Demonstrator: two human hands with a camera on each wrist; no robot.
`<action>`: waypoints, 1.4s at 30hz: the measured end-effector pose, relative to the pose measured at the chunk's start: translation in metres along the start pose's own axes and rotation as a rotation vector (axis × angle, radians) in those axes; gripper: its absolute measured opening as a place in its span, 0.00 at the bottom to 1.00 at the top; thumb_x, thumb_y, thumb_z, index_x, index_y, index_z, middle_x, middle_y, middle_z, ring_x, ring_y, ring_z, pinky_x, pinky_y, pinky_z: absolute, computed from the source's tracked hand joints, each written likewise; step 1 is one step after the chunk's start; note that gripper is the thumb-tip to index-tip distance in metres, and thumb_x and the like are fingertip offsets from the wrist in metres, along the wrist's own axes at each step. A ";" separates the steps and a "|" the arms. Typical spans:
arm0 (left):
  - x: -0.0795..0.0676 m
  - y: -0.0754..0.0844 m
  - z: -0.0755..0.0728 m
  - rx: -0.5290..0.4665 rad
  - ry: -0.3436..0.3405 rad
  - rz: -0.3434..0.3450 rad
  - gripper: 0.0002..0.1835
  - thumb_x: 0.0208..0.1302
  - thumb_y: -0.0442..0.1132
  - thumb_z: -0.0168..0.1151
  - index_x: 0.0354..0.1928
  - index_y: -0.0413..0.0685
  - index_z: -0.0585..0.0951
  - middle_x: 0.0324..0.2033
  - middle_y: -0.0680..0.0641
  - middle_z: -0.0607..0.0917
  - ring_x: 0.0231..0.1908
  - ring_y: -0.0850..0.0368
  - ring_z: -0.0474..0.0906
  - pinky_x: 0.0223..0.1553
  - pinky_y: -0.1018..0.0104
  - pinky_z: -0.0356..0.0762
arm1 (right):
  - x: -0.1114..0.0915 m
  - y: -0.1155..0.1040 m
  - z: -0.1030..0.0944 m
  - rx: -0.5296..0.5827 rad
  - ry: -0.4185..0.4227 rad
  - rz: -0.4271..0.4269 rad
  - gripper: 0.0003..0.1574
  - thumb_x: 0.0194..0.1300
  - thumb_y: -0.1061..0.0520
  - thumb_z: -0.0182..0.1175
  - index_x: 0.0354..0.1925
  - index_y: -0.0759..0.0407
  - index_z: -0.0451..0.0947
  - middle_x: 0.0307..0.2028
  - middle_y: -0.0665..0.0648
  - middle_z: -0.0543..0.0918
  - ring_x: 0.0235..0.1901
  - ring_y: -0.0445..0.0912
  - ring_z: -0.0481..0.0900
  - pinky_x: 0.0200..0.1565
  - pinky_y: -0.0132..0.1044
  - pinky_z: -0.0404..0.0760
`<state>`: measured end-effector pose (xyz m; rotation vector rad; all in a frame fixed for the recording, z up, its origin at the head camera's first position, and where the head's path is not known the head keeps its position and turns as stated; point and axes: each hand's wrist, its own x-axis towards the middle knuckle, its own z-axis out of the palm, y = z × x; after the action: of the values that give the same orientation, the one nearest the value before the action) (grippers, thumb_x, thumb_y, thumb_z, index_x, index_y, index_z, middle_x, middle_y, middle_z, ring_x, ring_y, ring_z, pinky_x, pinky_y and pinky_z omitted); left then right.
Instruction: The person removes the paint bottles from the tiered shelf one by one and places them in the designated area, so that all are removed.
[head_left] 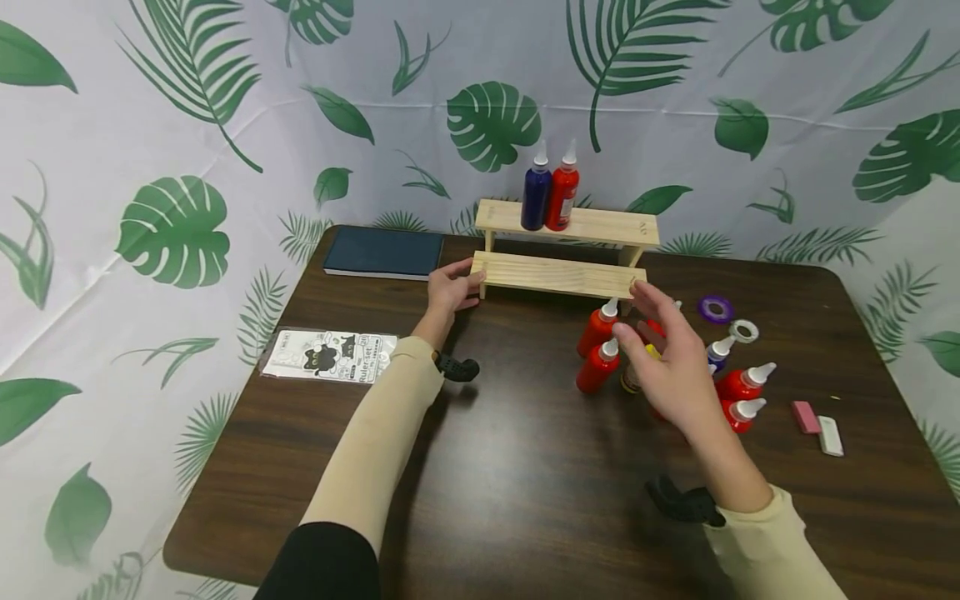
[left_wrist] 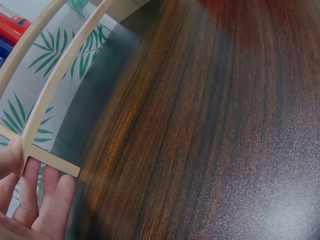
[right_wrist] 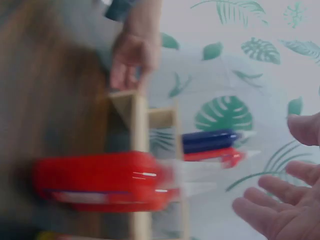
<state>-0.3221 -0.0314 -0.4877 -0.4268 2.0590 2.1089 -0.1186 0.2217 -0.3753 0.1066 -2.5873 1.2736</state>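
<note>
A two-step wooden rack [head_left: 558, 275] stands at the back of the table. My left hand [head_left: 450, 292] pinches the left end of its lower board. In the left wrist view, the thumb is on top and the fingers [left_wrist: 62, 200] are under the board, by the leg. On the upper step are a dark blue bottle [head_left: 535, 200] and a red bottle [head_left: 561, 200], both with white nozzles. My right hand [head_left: 675, 367], fingers spread and holding nothing, hovers near the rack's right end. Beside it stand two red bottles [head_left: 594, 372]; it partly hides others.
More red bottles [head_left: 738, 385] and a blue one [head_left: 720, 352] stand right of my right hand. Beyond lie a purple tape roll [head_left: 716, 309], a white roll [head_left: 744, 331], and pink [head_left: 806, 417] and white erasers [head_left: 830, 436]. Left are a dark notebook [head_left: 386, 252] and ruler-set packet [head_left: 330, 354].
</note>
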 end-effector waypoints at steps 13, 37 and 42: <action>0.002 -0.001 -0.002 -0.006 -0.026 0.002 0.22 0.56 0.39 0.71 0.55 0.56 0.82 0.43 0.45 0.84 0.43 0.48 0.84 0.32 0.63 0.85 | 0.127 -0.016 -0.002 -0.108 -0.209 0.106 0.44 0.70 0.38 0.49 0.75 0.53 0.48 0.69 0.64 0.61 0.66 0.61 0.63 0.62 0.61 0.66; 0.003 -0.003 -0.004 -0.011 -0.031 0.006 0.21 0.57 0.40 0.71 0.54 0.55 0.82 0.42 0.45 0.84 0.39 0.51 0.85 0.32 0.63 0.85 | 0.210 0.003 0.063 0.025 -0.008 0.270 0.33 0.73 0.48 0.49 0.69 0.56 0.54 0.62 0.62 0.69 0.60 0.52 0.70 0.60 0.44 0.74; 0.003 -0.003 -0.005 -0.016 -0.041 0.003 0.21 0.57 0.39 0.71 0.55 0.55 0.82 0.42 0.45 0.85 0.39 0.51 0.85 0.33 0.63 0.85 | 0.204 -0.001 0.059 0.026 0.001 0.289 0.33 0.74 0.48 0.47 0.70 0.56 0.53 0.63 0.62 0.68 0.61 0.52 0.69 0.60 0.44 0.73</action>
<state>-0.3241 -0.0363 -0.4913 -0.3793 2.0231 2.1186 -0.3264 0.1835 -0.3563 -0.2722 -2.6571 1.3993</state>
